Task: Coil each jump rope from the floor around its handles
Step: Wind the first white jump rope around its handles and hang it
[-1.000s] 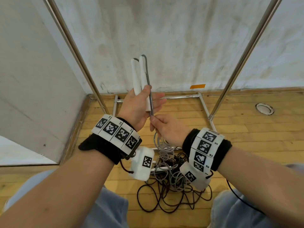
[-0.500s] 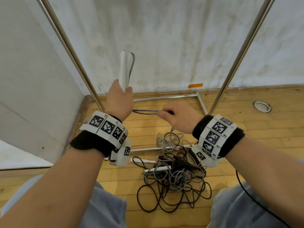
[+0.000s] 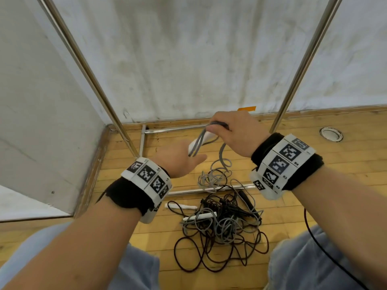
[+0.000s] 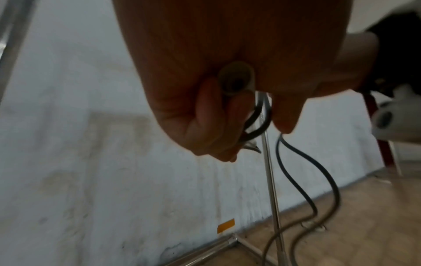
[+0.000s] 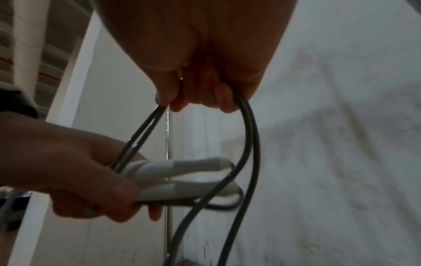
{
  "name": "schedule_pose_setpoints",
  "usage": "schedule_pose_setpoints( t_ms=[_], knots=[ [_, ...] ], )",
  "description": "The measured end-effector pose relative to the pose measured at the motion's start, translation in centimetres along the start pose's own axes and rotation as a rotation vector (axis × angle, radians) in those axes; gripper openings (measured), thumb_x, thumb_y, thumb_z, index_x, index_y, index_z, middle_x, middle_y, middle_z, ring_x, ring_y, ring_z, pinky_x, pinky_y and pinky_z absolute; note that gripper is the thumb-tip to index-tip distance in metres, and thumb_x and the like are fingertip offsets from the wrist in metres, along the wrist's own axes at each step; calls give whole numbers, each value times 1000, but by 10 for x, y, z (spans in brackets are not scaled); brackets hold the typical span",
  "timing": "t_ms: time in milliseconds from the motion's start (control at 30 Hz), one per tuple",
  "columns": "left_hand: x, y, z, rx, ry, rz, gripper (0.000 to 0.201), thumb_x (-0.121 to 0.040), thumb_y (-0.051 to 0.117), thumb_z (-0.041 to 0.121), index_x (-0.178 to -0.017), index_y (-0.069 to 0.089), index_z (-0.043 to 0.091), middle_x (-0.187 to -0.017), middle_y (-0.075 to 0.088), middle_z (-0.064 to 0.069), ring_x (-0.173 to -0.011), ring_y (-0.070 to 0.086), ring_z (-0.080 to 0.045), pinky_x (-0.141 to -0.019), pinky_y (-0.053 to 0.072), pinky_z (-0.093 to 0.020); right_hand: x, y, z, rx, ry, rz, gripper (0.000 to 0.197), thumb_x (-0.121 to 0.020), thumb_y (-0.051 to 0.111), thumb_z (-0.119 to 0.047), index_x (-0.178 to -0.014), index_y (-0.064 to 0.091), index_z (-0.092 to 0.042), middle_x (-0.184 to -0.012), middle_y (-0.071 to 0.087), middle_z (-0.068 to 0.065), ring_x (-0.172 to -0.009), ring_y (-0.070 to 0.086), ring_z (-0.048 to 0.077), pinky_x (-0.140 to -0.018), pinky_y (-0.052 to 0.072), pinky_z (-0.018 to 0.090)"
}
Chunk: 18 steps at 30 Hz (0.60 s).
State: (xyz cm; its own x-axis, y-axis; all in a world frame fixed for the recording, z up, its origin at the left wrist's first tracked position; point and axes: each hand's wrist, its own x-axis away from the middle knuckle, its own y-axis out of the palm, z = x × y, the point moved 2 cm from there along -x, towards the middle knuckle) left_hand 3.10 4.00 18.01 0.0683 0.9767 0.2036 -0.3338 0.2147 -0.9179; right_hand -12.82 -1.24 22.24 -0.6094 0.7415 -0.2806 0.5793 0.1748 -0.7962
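Fingers (image 5: pixel 118 194) of the left hand (image 3: pixel 178 158) are gripping both white handles (image 5: pixel 182 172) together; the right hand (image 3: pixel 236 132), just beyond, is pinching the grey rope (image 5: pixel 248 136), which is behaving light and springy, probably slippery. The tangled pile (image 3: pixel 219 222) on the near floor (image 3: pixel 345 164) is hiding which rope is which.

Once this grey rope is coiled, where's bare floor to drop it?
Bare boards right of the rope pile, between the right pole and the floor socket; also at the back, between the base rail and the pile. Crowded: the tangled pile between the knees, with white handles in it. The left hand grips the handles; the right hand grips the cord.
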Motion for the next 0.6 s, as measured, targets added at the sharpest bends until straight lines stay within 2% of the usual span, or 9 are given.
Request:
schedule_pose_setpoints(
  t_ms=[33,100,200,267,400,500,567,600],
  knots=[
    [1,4,2,-30,-7,-11,29,-93,49,44,-77,49,20,-63,54,-1,-52,51,-19,-47,41,-31,0,1,-5,4,-29,-8,20,-94,52,-30,-88,65,-16,-62,49,-15,-59,47,-6,-55,32,6],
    [2,8,5,-44,-22,-5,22,-92,51,29,-73,42,23,-60,48,3,-48,44,-14,-44,32,-26,-1,3,-9,43,-51,-13,21,-93,53,-33,-87,65,-17,-62,48,-15,-58,46,-2,-55,32,8],
    [4,8,7,-31,1,-15,9,-91,50,25,-93,41,25,-69,50,5,-56,47,-11,-47,30,-27,-5,-3,4,116,69,41,29,-86,59,-47,-74,62,-20,-59,49,-11,-55,44,4,-51,28,16],
    [6,7,8,-12,29,-41,17,-91,50,23,-104,41,30,-74,50,8,-61,48,-10,-49,30,-26,-7,-7,17,131,191,68,41,-74,66,-57,-59,53,-21,-55,47,-7,-52,42,7,-48,27,21],
    [11,-1,9,45,94,-81,27,-91,49,16,-112,47,32,-78,54,6,-65,50,-12,-52,33,-27,-9,-8,28,86,262,8,50,-65,71,-61,-54,47,-18,-50,40,-6,-47,38,11,-47,28,23],
    [15,-12,8,167,126,-66,25,-91,49,14,-94,47,38,-73,53,7,-64,50,-16,-54,37,-28,-12,-13,36,-111,302,-23,44,-69,74,-49,-50,49,-19,-46,37,-8,-43,34,8,-45,29,20],
    [18,-19,9,306,140,-21,28,-90,51,13,-86,49,41,-68,50,8,-59,47,-13,-54,36,-27,-14,-16,41,-162,312,-54,30,-81,70,-27,-55,59,-16,-52,47,-2,-52,42,11,-48,33,22],
    [20,-22,10,382,143,6,26,-90,52,12,-91,54,37,-67,50,7,-56,45,-11,-55,36,-27,-14,-15,42,-142,315,-75,24,-86,64,-14,-62,63,-13,-59,55,4,-58,46,15,-52,36,26]
  ],
)
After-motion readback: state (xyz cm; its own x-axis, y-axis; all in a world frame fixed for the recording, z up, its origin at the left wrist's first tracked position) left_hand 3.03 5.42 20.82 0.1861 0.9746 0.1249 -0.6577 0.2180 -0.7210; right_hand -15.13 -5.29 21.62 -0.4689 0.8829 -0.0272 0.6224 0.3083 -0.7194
